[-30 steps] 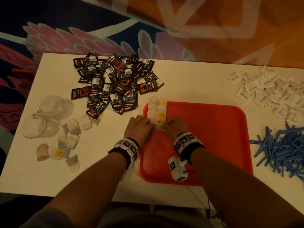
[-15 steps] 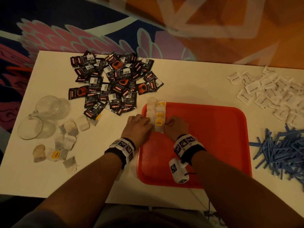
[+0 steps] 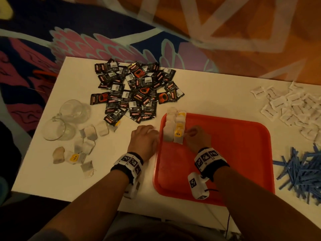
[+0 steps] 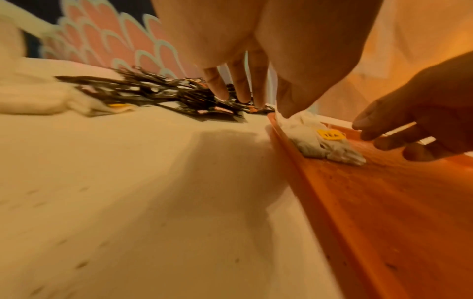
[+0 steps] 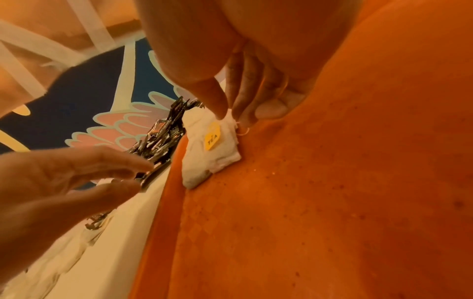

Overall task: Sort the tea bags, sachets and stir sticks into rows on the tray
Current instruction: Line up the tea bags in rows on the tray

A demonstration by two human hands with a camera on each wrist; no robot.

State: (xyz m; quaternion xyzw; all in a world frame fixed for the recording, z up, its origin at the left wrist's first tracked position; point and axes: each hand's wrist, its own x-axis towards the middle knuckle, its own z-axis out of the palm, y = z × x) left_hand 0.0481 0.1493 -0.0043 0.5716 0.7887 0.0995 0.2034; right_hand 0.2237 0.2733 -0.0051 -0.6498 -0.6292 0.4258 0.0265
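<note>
The left wrist view was blurred, and the print on the sachets could not be read in any view. The heap of white sachets (image 3: 295,108) and the pile of blue stir sticks (image 3: 304,173) were both cut off by the frame edge at 3 o'clock. The red tray (image 3: 234,153) sat on the white table (image 3: 43,180) at the near centre and held one short row of tea bags (image 3: 174,126), overlapping, along its 9 o'clock rim; the nearest bag showed a yellow tag marked TEA. The rest of the tray floor was bare. The right hand (image 3: 197,139) rested on the tray at the 3 o'clock side of the row, its fingers (image 5: 243,101) curled, thumb and forefinger tips on the edge of the nearest bag; whether they pinched the bag or its string could not be told. The left hand (image 3: 145,140) lay over the table just outside the tray's 9 o'clock rim, fingers (image 4: 240,85) extended and loose, holding nothing. Black sachets (image 3: 135,91) were heaped at 11 o'clock. Loose tea bags (image 3: 85,145) lay scattered at 9 o'clock, beside two clear glass cups (image 3: 66,119).
</note>
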